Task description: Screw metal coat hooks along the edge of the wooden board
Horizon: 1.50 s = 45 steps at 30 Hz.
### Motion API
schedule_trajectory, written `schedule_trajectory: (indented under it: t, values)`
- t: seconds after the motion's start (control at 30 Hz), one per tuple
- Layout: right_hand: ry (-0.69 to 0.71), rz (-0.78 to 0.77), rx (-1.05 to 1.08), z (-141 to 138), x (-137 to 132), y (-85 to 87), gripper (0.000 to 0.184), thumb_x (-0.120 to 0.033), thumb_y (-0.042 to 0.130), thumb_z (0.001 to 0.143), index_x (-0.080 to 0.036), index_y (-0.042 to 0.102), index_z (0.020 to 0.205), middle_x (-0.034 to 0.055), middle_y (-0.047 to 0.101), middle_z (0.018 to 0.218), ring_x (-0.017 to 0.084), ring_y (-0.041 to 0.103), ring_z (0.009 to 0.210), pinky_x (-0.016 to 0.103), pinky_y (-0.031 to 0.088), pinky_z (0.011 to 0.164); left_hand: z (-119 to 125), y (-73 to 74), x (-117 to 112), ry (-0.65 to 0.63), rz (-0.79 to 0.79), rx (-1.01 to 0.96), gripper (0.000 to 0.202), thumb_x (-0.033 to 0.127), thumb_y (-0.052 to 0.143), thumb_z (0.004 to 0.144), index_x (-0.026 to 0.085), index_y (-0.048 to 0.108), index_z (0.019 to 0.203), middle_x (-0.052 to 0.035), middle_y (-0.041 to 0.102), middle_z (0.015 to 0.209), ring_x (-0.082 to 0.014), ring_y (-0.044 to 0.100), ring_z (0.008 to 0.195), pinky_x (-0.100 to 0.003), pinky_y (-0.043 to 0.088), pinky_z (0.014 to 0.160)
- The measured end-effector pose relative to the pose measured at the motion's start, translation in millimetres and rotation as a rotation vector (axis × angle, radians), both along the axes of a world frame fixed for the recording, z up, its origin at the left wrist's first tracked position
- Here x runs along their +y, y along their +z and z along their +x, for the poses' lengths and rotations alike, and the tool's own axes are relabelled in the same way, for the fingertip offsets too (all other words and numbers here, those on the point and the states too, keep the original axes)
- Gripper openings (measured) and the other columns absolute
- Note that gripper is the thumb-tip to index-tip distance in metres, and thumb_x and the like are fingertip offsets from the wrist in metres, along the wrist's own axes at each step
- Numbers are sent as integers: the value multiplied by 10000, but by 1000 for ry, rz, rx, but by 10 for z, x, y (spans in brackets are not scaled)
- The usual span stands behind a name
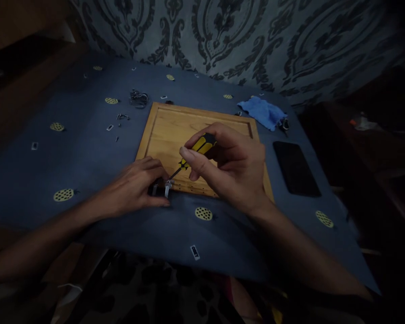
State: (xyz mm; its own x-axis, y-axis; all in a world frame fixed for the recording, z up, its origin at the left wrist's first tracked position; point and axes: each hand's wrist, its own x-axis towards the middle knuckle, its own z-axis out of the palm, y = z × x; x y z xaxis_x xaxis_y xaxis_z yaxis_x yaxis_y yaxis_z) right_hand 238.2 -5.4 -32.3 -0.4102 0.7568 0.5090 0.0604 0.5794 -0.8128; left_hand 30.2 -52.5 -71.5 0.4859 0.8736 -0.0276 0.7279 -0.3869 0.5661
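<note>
My right hand (238, 166) is closed around the yellow and black handle of a screwdriver (202, 145). The screwdriver slants down to the left, and its tip meets a small silver metal hook (167, 189) at the near edge of a framed wooden panel (170, 123). Thumb and fingers of my left hand (135, 183) pinch around this hook, steadying it against the panel's edge. A row of small dark holes runs along that edge to the right of the hook. Part of the panel is hidden behind my right hand.
A pile of metal hooks (139, 98) lies at the back left, with several loose screws (122, 117) nearer. To the right are a blue cloth (263, 112) and a black phone (296, 168). The blue tablecloth (87, 148) reaches a patterned wall (219, 36).
</note>
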Motion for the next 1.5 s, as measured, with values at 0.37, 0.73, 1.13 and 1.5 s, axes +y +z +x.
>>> schedule_trajectory:
  t: [0.37, 0.73, 1.13, 1.5]
  values:
    - [69, -51, -19, -2, 21, -56, 265, -450, 781, 887, -220, 658, 839, -27, 632, 734, 114, 579, 596, 263, 518, 546, 12, 29, 5, 3, 2, 9, 385, 493, 764, 863, 196, 638, 1073, -76, 663, 1165, -290, 612, 1102, -439, 513, 938]
    - [181, 31, -136, 43, 74, 40, 183, -381, 759, 916, -235, 676, 843, -20, 671, 771, 135, 630, 663, 282, 540, 612, -12, -13, 11, -6, 12, -8, 446, 537, 733, 876, 203, 663, 1164, -88, 669, 1195, -295, 621, 1116, -457, 520, 972]
    - [315, -413, 303, -394, -59, 51, 330, -507, 624, 981, -259, 611, 764, -52, 488, 603, 131, 446, 517, 294, 495, 555, -5, 3, 10, -12, 29, -58, 406, 567, 678, 896, 202, 668, 1073, -71, 676, 1079, -288, 617, 1037, -438, 514, 910]
    - [897, -445, 19, -445, 210, 293, 521, -500, 612, 976, -202, 538, 555, -106, 405, 478, 17, 333, 408, 181, 324, 412, 18, 24, -47, -22, -4, -187, 426, 531, 633, 941, 276, 592, 1281, -54, 661, 1302, -307, 614, 1219, -481, 527, 1022]
